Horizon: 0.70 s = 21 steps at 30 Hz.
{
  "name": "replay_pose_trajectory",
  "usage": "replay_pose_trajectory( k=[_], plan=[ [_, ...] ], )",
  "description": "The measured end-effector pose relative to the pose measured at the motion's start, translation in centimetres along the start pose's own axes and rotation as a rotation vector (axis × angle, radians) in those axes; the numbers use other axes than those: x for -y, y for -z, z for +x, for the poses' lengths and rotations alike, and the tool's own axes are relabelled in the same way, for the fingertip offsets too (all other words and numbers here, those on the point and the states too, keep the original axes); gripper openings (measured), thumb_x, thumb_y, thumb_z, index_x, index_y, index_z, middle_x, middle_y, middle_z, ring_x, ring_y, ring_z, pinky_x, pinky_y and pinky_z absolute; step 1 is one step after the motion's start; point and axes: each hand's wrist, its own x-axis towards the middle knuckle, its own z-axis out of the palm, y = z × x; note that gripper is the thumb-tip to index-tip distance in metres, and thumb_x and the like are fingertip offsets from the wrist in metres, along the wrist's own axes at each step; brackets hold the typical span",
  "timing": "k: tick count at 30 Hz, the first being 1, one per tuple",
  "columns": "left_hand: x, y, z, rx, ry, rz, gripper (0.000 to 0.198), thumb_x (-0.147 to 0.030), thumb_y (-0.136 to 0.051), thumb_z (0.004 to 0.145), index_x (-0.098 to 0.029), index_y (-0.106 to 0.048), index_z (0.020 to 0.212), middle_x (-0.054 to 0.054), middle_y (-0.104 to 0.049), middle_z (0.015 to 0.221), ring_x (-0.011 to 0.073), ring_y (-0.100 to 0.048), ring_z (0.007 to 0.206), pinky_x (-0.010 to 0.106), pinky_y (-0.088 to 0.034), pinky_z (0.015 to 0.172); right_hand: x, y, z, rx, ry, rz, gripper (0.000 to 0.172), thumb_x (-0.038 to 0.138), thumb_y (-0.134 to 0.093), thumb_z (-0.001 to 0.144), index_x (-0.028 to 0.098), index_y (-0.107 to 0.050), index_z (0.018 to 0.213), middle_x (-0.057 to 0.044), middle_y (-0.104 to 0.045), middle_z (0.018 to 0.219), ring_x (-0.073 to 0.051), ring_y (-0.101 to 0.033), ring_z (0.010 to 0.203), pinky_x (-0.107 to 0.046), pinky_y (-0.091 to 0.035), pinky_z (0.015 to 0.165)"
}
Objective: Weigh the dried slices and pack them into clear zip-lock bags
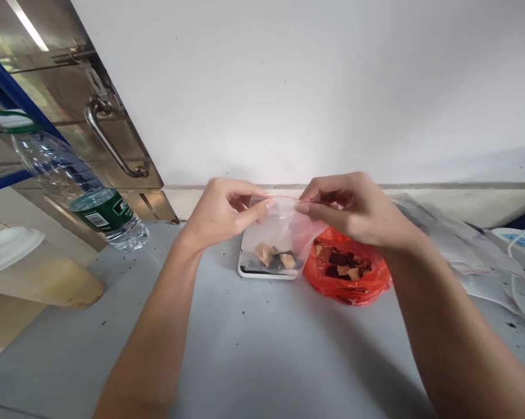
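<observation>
Both hands pinch the red-lined top edge of a clear zip bag [284, 230], which hangs upright over a white scale [247, 271]. My left hand [227, 206] is closed on the bag's left end, thumb and finger together. At the right end, my right hand [343, 203] is closed on the same edge. Several brown and tan dried pieces [271, 256] lie in the bottom of the bag. Beside it, below my right hand, sits a red plastic bag [353, 291] with its mouth open, holding more dark and tan dried pieces [343, 262]. The scale's middle is hidden behind the bag.
A large clear water bottle [100, 209] with a green label stands at left, near a white-lidded plastic tub [39, 273]. More clear bags [454, 233] lie at right, by a white device [515, 244] and cable. A white wall [310, 87] rises behind the grey table [245, 361].
</observation>
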Motion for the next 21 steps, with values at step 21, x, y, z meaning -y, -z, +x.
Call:
replay_pose_trajectory(
  k=[21],
  plan=[
    [-0.6,1.3,-0.2,0.105,-0.027,0.225,0.024,-0.025,-0.066,0.089,-0.019,-0.077,0.068,0.001,-0.078,0.066,0.0142,-0.073,0.059,0.019,-0.051,0.052,-1.6,0.1,0.5,-0.057,-0.024,-0.012,0.023,0.042,-0.074,0.081,0.022,-0.068,0.071,-0.003,-0.070,0.075,-0.019,-0.061,0.071,-0.034,-0.047,0.067]
  ],
)
